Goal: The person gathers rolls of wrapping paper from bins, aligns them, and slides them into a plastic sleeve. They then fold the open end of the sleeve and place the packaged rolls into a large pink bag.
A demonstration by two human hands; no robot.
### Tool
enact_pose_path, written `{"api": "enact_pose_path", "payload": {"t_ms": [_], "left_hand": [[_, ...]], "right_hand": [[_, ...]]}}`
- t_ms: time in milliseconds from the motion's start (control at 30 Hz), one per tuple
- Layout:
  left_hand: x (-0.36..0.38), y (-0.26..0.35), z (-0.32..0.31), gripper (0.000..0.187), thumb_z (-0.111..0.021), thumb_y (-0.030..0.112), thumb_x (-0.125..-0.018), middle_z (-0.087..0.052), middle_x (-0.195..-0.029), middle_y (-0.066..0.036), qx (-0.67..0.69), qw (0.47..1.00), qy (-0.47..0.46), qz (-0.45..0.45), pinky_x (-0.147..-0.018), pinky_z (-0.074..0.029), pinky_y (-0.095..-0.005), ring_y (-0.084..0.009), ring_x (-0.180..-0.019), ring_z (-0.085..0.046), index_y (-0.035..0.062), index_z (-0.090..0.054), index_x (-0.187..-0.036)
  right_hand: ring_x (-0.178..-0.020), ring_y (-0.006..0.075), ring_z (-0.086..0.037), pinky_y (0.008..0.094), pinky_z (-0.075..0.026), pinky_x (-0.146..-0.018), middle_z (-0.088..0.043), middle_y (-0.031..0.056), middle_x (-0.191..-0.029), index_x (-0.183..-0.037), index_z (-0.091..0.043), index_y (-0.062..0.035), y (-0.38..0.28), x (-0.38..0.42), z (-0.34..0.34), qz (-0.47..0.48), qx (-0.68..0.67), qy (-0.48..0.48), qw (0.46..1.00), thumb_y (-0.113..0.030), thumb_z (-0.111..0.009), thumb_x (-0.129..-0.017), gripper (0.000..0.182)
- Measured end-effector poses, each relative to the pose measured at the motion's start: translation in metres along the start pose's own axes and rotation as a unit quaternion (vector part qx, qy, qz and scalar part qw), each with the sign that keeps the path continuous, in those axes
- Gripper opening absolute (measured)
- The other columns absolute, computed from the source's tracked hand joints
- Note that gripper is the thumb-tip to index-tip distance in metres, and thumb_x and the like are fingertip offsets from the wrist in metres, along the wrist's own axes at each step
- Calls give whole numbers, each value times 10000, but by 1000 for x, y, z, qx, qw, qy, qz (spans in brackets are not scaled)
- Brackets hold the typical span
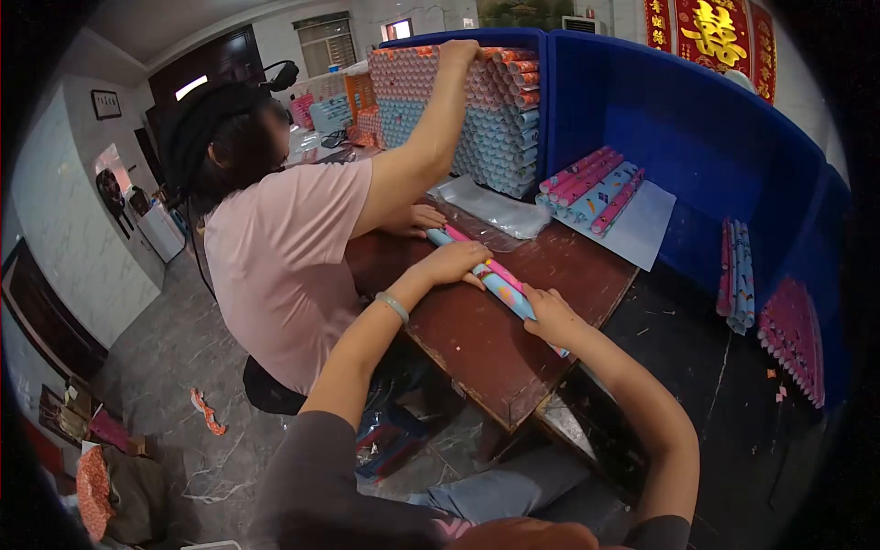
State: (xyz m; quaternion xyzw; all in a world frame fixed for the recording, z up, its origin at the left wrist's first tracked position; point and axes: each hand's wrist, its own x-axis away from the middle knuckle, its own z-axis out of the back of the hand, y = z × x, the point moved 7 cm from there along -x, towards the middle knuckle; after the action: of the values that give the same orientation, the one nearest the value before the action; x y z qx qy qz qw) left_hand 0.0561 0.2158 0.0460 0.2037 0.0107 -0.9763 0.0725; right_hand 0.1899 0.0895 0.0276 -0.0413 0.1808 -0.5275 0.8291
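A blue patterned paper roll (501, 288) and a pink patterned paper roll (503, 274) lie side by side across the brown table. My left hand (453, 264) curls over both rolls near their far half. Closer to me, my right hand (553, 319) is closed around them toward their near end, where its fingers hide part of the paper. Just beyond the rolls' far tips rests a co-worker's hand (417, 218), apart from mine.
At my left, a co-worker in a pink shirt (284, 247) reaches up to a tall stack of rolls (449, 110) in a blue bin. Clear plastic sleeves (490, 206) lie on the brown table (486, 353). More rolls (596, 188) sit on a white sheet; others stand by blue panels (697, 128).
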Motion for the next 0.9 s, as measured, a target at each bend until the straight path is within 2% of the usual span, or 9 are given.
{"api": "enact_pose_path", "payload": {"t_ms": [100,167,233,267,400,467,600,733,900], "left_hand": [[10,-24,4,616,-773,317,-677,-580,-1125,-167,-2,999,13,31,-892,-453,-413,-354,-1052,-558,6,-529,-1149],[14,-31,-2,606,-765,312,-691,-570,-1147,-167,-10,999,7,48,-919,-436,-412,-352,-1083,-540,8,-521,-1155],[14,-28,1,608,-736,368,-705,-579,-1137,-181,8,997,42,62,-951,-418,-414,-345,-1101,-532,-2,-542,-1145],[14,-24,1,592,-735,366,-708,-575,-1127,-184,4,997,55,56,-947,-415,-417,-352,-1095,-527,-7,-539,-1124],[10,-21,-3,580,-733,362,-714,-570,-1125,-183,5,997,39,64,-941,-415,-423,-360,-1089,-524,-5,-531,-1114],[10,-24,-4,582,-733,362,-718,-565,-1129,-185,9,997,44,62,-944,-412,-426,-365,-1090,-520,-2,-524,-1120],[11,-23,-3,589,-739,367,-715,-564,-1134,-184,11,997,51,62,-946,-410,-425,-365,-1093,-520,-3,-523,-1120],[9,-31,-8,621,-740,381,-708,-560,-1152,-189,18,996,39,80,-957,-406,-426,-362,-1105,-515,0,-521,-1147],[7,-1,-5,600,-728,280,-742,-517,-1249,-178,-48,992,13,114,-999,-391,-410,-345,-1175,-483,11,-496,-1226]], "right_hand": [[-1026,373,-550,410,-391,-924,-585,260,-1065,-1309,-361,103,2,0,4,1,-9,1,1000,-137,-645,-733,685],[-1032,376,-548,412,-390,-927,-583,263,-1072,-1312,-360,99,4,-1,4,4,-16,-5,1000,-134,-643,-733,685],[-1036,376,-549,413,-390,-929,-582,264,-1088,-1316,-359,91,5,-1,10,18,-11,3,1000,-131,-640,-736,682],[-1053,378,-539,413,-388,-941,-570,260,-1126,-1329,-355,75,12,1,10,-7,-18,-26,999,-136,-637,-739,687],[-1090,391,-511,414,-385,-963,-548,258,-1172,-1345,-348,57,22,3,12,20,-30,-37,999,-147,-634,-750,692],[-1120,409,-482,421,-385,-978,-529,254,-1202,-1358,-346,37,20,6,16,-29,-43,-56,997,-156,-628,-757,691],[-1114,411,-482,428,-396,-970,-532,239,-1207,-1360,-349,27,19,10,13,-9,-11,-31,999,-179,-639,-783,677],[-1078,397,-501,431,-424,-932,-542,216,-1204,-1359,-399,-51,18,27,21,-28,18,21,999,-215,-642,-820,613],[-1047,398,-515,437,-442,-905,-568,209,-1164,-1319,-473,-95,25,28,26,-25,15,56,998,-213,-636,-829,530]]}}
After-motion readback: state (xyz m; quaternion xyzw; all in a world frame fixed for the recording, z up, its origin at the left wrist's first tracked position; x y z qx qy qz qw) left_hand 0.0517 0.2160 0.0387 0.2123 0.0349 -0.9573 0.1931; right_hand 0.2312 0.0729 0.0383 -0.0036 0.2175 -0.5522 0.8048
